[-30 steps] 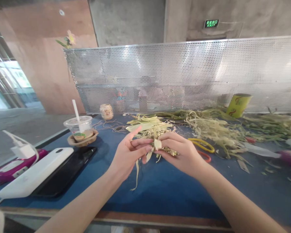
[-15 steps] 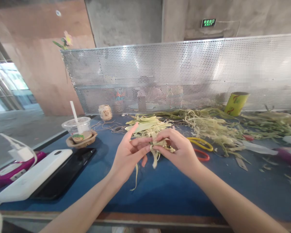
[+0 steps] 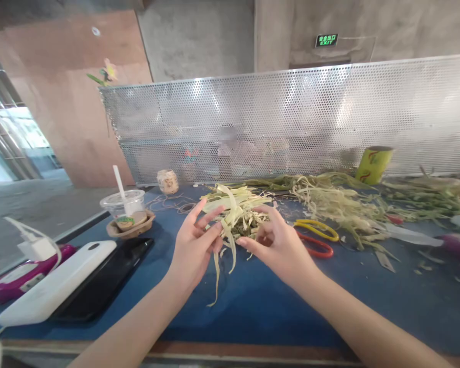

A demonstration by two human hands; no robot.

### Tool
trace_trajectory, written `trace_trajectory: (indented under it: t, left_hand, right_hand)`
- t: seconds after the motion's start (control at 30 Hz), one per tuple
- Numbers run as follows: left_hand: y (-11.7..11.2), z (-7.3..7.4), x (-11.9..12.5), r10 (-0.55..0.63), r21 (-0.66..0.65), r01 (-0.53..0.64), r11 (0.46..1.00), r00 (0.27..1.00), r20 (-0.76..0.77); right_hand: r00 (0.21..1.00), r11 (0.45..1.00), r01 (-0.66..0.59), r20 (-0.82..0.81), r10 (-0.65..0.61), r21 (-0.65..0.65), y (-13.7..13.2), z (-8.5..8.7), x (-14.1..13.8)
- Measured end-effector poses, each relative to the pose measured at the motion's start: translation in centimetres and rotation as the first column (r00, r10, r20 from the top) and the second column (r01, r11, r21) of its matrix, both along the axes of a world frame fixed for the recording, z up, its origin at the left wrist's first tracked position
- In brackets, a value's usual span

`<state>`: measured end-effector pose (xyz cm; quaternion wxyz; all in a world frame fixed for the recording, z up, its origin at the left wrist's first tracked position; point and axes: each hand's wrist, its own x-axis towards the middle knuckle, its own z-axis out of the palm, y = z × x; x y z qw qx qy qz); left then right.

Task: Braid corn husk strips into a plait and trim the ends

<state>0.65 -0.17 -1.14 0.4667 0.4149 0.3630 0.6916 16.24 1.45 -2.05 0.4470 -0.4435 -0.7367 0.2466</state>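
Note:
My left hand (image 3: 197,237) pinches a pale green strip of corn husk (image 3: 232,217) between its thumb and fingers; one end stands up and the other hangs down. A thin strand (image 3: 216,281) dangles below the same hand. To the right, my right hand (image 3: 281,243) has its thumb and forefinger apart, close to the strip, with nothing visibly gripped. Its other fingers are curled and partly hidden. Behind both hands lies a pile of husk strips (image 3: 249,194), partly covered by them.
Scissors with yellow and red handles (image 3: 320,253) lie beside my right hand. Shredded husk (image 3: 329,199) spreads at back right near a yellow-green tube (image 3: 373,166). At left are a plastic cup (image 3: 124,202), black phone (image 3: 107,281), white power bank (image 3: 61,281) and purple power strip (image 3: 32,278). A perforated metal screen (image 3: 253,117) stands behind.
My right hand has let go of the husk strip, its thumb and forefinger now spread. The hands have moved slightly apart, and the strip now stands up from my left hand.

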Motion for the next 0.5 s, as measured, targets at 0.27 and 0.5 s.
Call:
trace_trajectory:
  t: [0.27, 0.5]
  left_hand:
    - [-0.7, 0.0, 1.0, -0.044, 0.035, 0.046, 0.998, 0.998, -0.047]
    - [-0.6, -0.3, 1.1, -0.005, 0.063, 0.013, 0.998, 0.992, -0.125]
  right_hand:
    - [0.754, 0.787, -0.533, -0.596, 0.275, -0.311, 0.6, -0.9, -1.7]
    - [0.659, 0.813, -0.573, -0.646, 0.386, -0.099, 0.5, -1.1, -2.0]
